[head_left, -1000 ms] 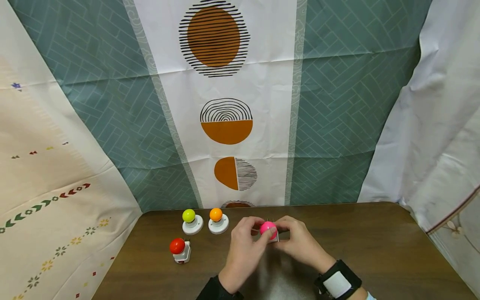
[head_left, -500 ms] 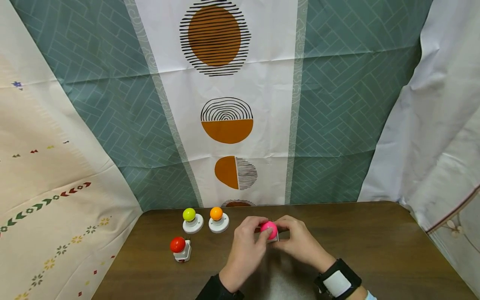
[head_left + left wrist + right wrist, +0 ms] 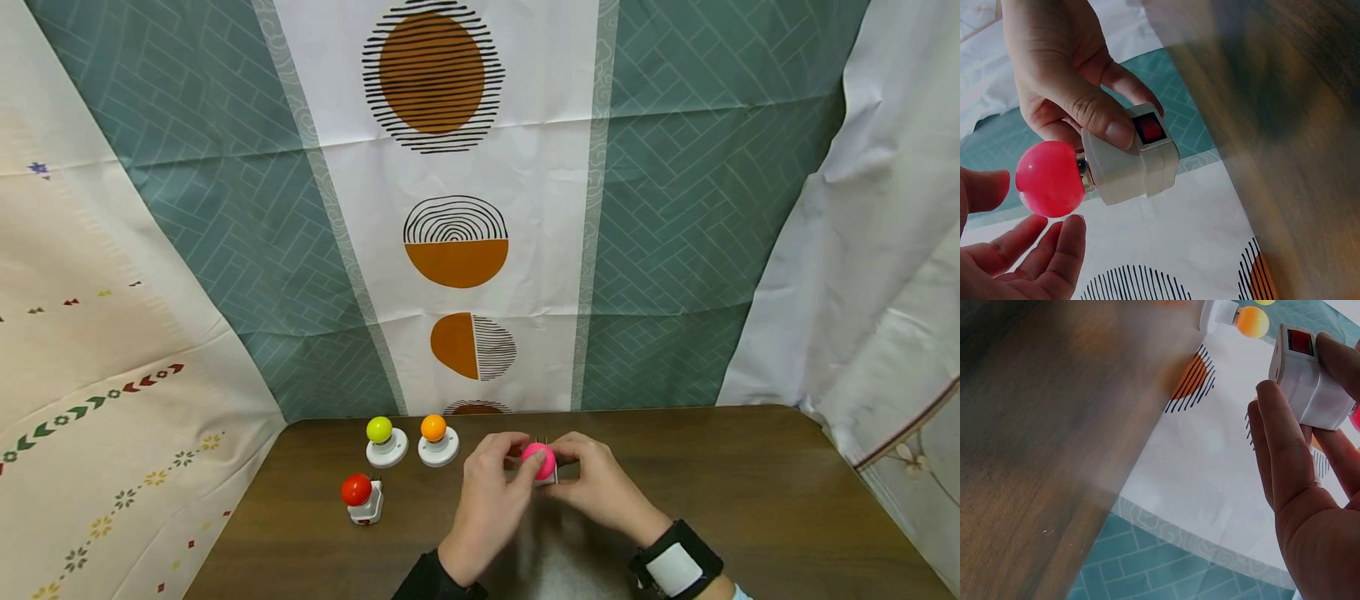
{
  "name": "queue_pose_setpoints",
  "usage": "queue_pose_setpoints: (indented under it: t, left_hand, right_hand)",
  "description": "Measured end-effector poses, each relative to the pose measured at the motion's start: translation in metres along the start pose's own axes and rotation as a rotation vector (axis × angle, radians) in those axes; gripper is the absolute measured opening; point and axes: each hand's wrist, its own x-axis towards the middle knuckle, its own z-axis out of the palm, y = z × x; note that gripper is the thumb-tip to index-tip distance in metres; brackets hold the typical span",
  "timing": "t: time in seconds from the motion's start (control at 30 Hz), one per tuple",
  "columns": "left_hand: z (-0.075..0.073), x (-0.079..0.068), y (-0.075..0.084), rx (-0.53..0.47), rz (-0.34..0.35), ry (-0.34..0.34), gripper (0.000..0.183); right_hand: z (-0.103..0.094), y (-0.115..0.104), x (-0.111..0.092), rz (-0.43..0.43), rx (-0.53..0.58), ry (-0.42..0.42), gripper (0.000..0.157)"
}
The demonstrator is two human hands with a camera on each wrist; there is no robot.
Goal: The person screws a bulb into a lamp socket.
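A pink round light bulb [image 3: 1050,179] sits in a white plug-in lamp socket [image 3: 1125,165] with a red rocker switch [image 3: 1150,127]. My right hand [image 3: 596,486] holds this socket, its thumb on one face and its fingers on the others, off the table. Around the bulb curl the thumb and fingers of my left hand [image 3: 491,504]. In the left wrist view the fingertips touch or nearly touch the bulb's lower side, while the thumb seems slightly apart from it. Metal prongs [image 3: 542,439] stick out from the socket's far side.
At the left of the brown table [image 3: 712,500] stand a yellow-green bulb [image 3: 378,430] and an orange bulb [image 3: 432,428] on round white bases. Nearer lies a red bulb [image 3: 356,490] in a white switched socket [image 3: 367,507]. A patterned cloth [image 3: 667,250] hangs behind.
My left hand has shifted slightly right and back again at the pink bulb. The right hand keeps its hold on the socket in nearly the same place.
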Motion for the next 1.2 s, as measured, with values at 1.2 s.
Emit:
queue_pose_setpoints:
  t: [1.2]
  left_hand:
    - [0.0050,-0.0009,-0.0008,-0.015,0.011,-0.015,0.031]
  right_hand:
    - [-0.0031,0.0029,0.0005,-0.020,0.010,0.007,0.033]
